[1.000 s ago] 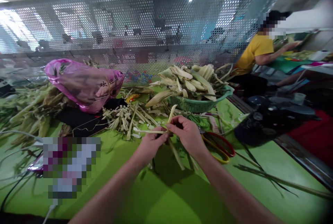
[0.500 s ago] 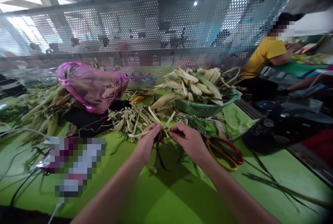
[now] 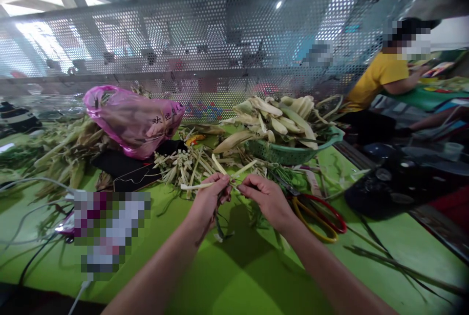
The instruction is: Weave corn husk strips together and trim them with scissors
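My left hand (image 3: 210, 200) is closed on several pale, narrow plant strips (image 3: 219, 164) that fan out above its fingers. One strip (image 3: 196, 186) sticks out to the left, and another (image 3: 245, 168) points up to the right. A dark green strand (image 3: 219, 227) hangs below this hand. My right hand (image 3: 266, 199) is closed in a pinch close beside it, at the strips' right side; what its fingertips hold is too small to make out. Scissors with red and yellow handles (image 3: 318, 217) lie right of my right hand.
Behind my hands lie cut stalk pieces (image 3: 179, 168) and a green basket (image 3: 293, 155) heaped with corn husks (image 3: 278, 115). A pink plastic bag (image 3: 132, 119) stands back left. Cables (image 3: 31, 183) cross the left side. A person in a yellow shirt (image 3: 381, 78) sits at the right, beyond a black object (image 3: 381, 190).
My right fingertips have drawn slightly away from the strips. The strip on the right has tilted lower, and the dark strand below my left hand has swung. The view has shifted slightly.
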A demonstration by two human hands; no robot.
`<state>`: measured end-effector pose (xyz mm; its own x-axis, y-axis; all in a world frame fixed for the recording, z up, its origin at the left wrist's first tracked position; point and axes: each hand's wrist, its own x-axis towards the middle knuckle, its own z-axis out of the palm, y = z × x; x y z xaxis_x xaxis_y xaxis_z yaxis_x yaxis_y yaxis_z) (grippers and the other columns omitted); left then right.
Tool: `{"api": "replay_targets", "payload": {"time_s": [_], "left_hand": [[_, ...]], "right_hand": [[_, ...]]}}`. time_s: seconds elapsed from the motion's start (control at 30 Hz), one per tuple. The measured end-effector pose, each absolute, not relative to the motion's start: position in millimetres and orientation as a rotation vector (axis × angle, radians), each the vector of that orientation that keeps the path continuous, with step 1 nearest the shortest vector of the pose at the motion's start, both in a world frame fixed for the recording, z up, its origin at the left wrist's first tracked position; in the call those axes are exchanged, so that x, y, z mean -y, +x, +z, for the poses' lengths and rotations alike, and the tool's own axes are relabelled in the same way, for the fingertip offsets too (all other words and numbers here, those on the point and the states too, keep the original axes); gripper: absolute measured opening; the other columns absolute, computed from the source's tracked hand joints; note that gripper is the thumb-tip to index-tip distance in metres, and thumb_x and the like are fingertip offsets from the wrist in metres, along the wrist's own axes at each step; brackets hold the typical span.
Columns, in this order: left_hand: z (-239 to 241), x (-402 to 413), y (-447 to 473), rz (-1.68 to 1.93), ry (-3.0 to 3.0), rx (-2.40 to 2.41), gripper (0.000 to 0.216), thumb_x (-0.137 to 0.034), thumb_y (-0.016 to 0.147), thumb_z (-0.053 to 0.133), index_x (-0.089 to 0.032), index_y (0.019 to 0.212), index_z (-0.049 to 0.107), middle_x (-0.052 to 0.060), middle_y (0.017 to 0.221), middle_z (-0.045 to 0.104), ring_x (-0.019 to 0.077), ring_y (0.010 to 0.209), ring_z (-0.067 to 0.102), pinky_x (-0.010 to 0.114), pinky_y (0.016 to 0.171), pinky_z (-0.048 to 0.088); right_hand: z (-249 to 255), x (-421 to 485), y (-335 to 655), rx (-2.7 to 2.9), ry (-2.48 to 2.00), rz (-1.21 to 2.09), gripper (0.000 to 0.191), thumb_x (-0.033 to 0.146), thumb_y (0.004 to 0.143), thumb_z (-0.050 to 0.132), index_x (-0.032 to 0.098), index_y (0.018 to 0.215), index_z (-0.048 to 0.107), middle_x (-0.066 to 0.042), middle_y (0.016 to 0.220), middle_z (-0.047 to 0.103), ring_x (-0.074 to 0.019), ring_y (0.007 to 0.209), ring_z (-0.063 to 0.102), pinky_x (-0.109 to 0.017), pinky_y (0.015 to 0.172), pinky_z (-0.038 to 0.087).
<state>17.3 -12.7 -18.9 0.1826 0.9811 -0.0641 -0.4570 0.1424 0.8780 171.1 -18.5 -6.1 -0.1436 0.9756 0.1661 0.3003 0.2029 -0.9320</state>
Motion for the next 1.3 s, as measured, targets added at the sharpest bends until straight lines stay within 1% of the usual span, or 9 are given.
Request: {"api": "replay_targets", "payload": {"time_s": [0.1,0.2,0.27,0.37,0.63,0.83,0.93,1.07,1.3], "left_hand": [[-17.0,13.7,15.3,1.174,0.884,-0.77,0.03,-0.042,0.071,0.07,-0.016,0.073,0.054,-0.004,0.058,0.052,0.0054,0.048,0.043,0.018,0.048,0.033],[-16.1,14.8,14.3,1.125,0.945,-0.755,0.03,-0.042,0.072,0.069,-0.016,0.077,0.055,-0.002,0.063,0.054,0.008,0.055,0.049,0.019,0.053,0.039],[-16.3,15.6,14.7,1.094,0.992,-0.76,0.028,-0.041,0.073,0.068,-0.016,0.077,0.056,-0.001,0.064,0.054,0.0085,0.058,0.049,0.02,0.054,0.039],[-16.4,16.8,16.4,1.037,1.098,-0.793,0.026,-0.041,0.077,0.063,-0.015,0.078,0.057,-0.001,0.063,0.053,0.0084,0.056,0.047,0.02,0.052,0.036],[-12.5,16.3,19.7,0.954,1.332,-0.821,0.026,-0.04,0.082,0.057,-0.016,0.071,0.053,-0.004,0.058,0.045,0.008,0.053,0.039,0.021,0.051,0.029],[-14.8,18.2,19.6,0.951,1.373,-0.885,0.026,-0.042,0.081,0.056,-0.016,0.08,0.059,-0.003,0.062,0.045,0.0083,0.055,0.035,0.022,0.05,0.025],[-17.8,18.0,22.8,0.936,1.435,-0.924,0.025,-0.039,0.082,0.055,-0.016,0.084,0.061,-0.002,0.069,0.05,0.0092,0.059,0.037,0.022,0.053,0.027],[-18.4,17.8,27.9,0.894,1.437,-0.955,0.022,-0.037,0.08,0.056,-0.016,0.078,0.061,-0.001,0.069,0.052,0.0104,0.062,0.04,0.023,0.059,0.032],[-13.1,22.5,31.7,0.9,1.36,-0.831,0.02,-0.035,0.074,0.063,-0.015,0.074,0.063,0.002,0.072,0.057,0.0125,0.067,0.046,0.024,0.065,0.036]], "right_hand": [[-5.9,18.0,174.0,1.59,-1.221,1.064,0.022,0.037,0.077,0.063,0.019,0.064,0.059,0.004,0.059,0.05,-0.0134,0.059,0.045,-0.026,0.058,0.034],[-4.4,17.1,177.1,1.453,-1.139,1.256,0.021,0.039,0.076,0.066,0.018,0.079,0.066,0.0,0.074,0.062,-0.0164,0.071,0.055,-0.029,0.069,0.042],[-3.9,17.0,177.8,1.302,-1.074,1.359,0.024,0.039,0.076,0.067,0.018,0.088,0.067,-0.002,0.082,0.066,-0.0185,0.079,0.059,-0.032,0.076,0.044],[-6.5,16.7,176.8,1.14,-1.035,1.369,0.025,0.038,0.071,0.072,0.018,0.086,0.067,-0.002,0.082,0.068,-0.0194,0.08,0.061,-0.035,0.081,0.045],[-15.7,8.5,177.9,1.101,-1.063,1.152,0.026,0.039,0.065,0.077,0.017,0.073,0.066,-0.001,0.07,0.065,-0.0176,0.071,0.059,-0.031,0.075,0.045],[-7.3,13.8,180.2,1.159,-1.076,1.353,0.031,0.036,0.065,0.077,0.018,0.089,0.068,-0.002,0.082,0.069,-0.0177,0.077,0.06,-0.031,0.075,0.045],[-7.9,14.3,177.2,1.209,-1.095,1.332,0.026,0.034,0.064,0.077,0.017,0.082,0.068,-0.001,0.073,0.065,-0.0147,0.069,0.057,-0.028,0.069,0.044],[-10.8,12.8,172.6,1.247,-1.104,1.195,0.02,0.031,0.063,0.076,0.017,0.069,0.063,0.003,0.064,0.058,-0.0119,0.061,0.05,-0.026,0.061,0.04],[-9.4,17.2,168.6,1.287,-1.138,1.089,0.017,0.03,0.065,0.072,0.018,0.067,0.06,0.003,0.061,0.055,-0.0115,0.058,0.048,-0.025,0.057,0.039]]}}
